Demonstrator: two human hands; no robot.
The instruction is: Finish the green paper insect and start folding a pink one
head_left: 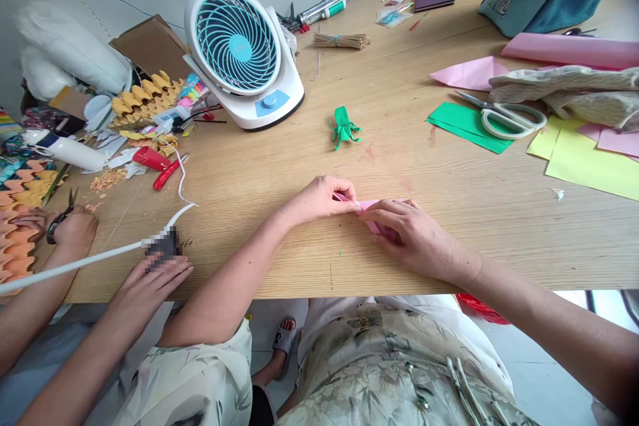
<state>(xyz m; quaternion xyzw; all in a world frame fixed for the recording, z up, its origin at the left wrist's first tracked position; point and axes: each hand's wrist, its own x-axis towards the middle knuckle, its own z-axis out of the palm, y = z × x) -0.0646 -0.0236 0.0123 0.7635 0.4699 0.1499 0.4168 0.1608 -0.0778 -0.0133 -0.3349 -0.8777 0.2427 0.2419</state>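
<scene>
A small folded piece of pink paper (370, 208) lies on the wooden table (299, 166) near its front edge. My left hand (322, 198) pinches its left end with closed fingers. My right hand (412, 236) presses down on its right part, fingers bent over it and hiding most of it. A finished green paper figure (343, 126) stands on the table a little beyond my hands.
A white and teal desk fan (242, 53) stands at the back left. Scissors (506, 116) rest on green paper (466, 125) at right, with yellow and pink sheets (589, 160) beside. Another person's hands (150, 276) hold a phone at left, among craft clutter.
</scene>
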